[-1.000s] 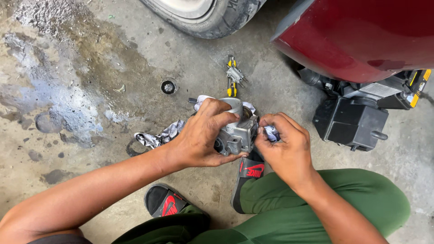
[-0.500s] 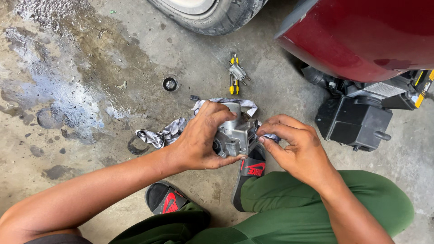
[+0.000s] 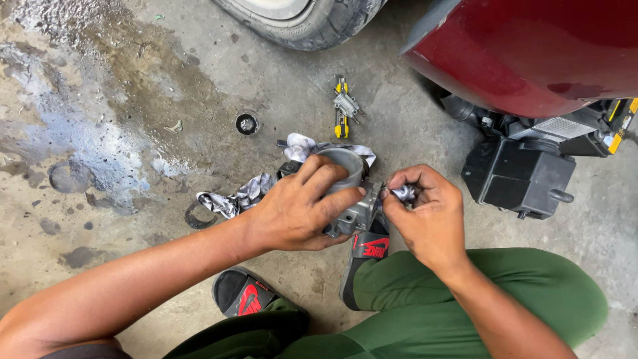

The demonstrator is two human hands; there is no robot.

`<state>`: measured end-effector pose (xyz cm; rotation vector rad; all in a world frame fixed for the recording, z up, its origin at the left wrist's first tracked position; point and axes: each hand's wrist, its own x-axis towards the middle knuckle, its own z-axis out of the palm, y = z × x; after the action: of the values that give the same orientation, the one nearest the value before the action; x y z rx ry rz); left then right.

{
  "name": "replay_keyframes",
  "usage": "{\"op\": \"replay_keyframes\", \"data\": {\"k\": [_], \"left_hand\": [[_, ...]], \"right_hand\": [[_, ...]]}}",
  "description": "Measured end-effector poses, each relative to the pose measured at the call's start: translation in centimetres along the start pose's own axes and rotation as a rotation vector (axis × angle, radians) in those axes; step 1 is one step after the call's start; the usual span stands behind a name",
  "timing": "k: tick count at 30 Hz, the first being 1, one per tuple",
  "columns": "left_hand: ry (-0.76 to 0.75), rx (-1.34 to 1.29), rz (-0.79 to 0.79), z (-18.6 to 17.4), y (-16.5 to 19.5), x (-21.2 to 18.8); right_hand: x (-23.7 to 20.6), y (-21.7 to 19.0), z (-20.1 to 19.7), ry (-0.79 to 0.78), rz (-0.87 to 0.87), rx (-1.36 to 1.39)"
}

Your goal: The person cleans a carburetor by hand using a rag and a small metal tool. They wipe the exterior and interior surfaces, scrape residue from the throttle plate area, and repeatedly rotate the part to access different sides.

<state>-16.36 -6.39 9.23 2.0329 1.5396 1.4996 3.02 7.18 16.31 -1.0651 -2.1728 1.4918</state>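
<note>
Left hand: I see my left hand (image 3: 302, 209) wrapped over a grey metal throttle body (image 3: 351, 193), fingers curled across its round bore, thumb underneath, holding it firmly just above the floor.
Right hand: my right hand (image 3: 425, 216) is pinched narrow, thumb and fingertips closed on a small rag piece (image 3: 403, 193) pressed against the right side of the throttle body.
Throttle body: it sits between my 2 hands, near the middle of the view, above my black and red sandal (image 3: 364, 256).
Rag: a patterned grey and white rag (image 3: 256, 189) lies on the concrete floor (image 3: 133, 100) behind and to the left of the throttle body, partly under it.
Floor items: a small black ring cap (image 3: 246, 123) rests beyond the rag; a yellow and black tool (image 3: 342, 110) with a small metal part on it lies near the tyre (image 3: 299, 20).
Surroundings: a dark red body panel (image 3: 531, 46) hangs at the upper right, and a black plastic box (image 3: 518, 176) stands below it, well apart from my right hand.
Legs: I see my green trousers (image 3: 478, 292) and a 2nd sandal (image 3: 242, 296) at the bottom.
</note>
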Motion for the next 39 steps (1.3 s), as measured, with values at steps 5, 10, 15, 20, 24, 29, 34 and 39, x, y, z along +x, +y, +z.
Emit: {"op": "replay_keyframes", "data": {"k": [5,10,15,20,24,29,34,39], "left_hand": [[0.118,-0.139,-0.119,0.1,-0.1,0.1],[0.241,-0.275,-0.128,0.0,-0.3,0.4],[0.213,-0.230,-0.122,0.1,-0.1,0.7],[0.198,-0.206,-0.120,-0.1,-0.1,0.5],[0.216,-0.229,-0.143,0.2,0.1,-0.1],[0.224,-0.254,-0.281,0.4,0.9,-0.7],[0.085,-0.327,-0.278,-0.7,0.4,-0.2],[-0.027,-0.428,-0.269,-1.1,0.3,0.1]], "right_hand": [[0.5,-2.0,-0.9,-0.034,-0.303,-0.274],[1.6,-3.5,-1.3,-0.140,-0.453,-0.443],[2.0,-4.1,-1.3,-0.069,-0.329,-0.435],[2.0,-4.1,-1.0,-0.113,-0.471,-0.578],[2.0,-4.2,-1.1,-0.239,-0.521,-0.623],[1.9,-4.4,-1.6,-0.339,-0.436,-0.535],[1.4,-3.7,-1.4,-0.297,-0.315,-0.459],[-0.6,-2.6,-0.6,-0.089,-0.330,-0.352]]}}
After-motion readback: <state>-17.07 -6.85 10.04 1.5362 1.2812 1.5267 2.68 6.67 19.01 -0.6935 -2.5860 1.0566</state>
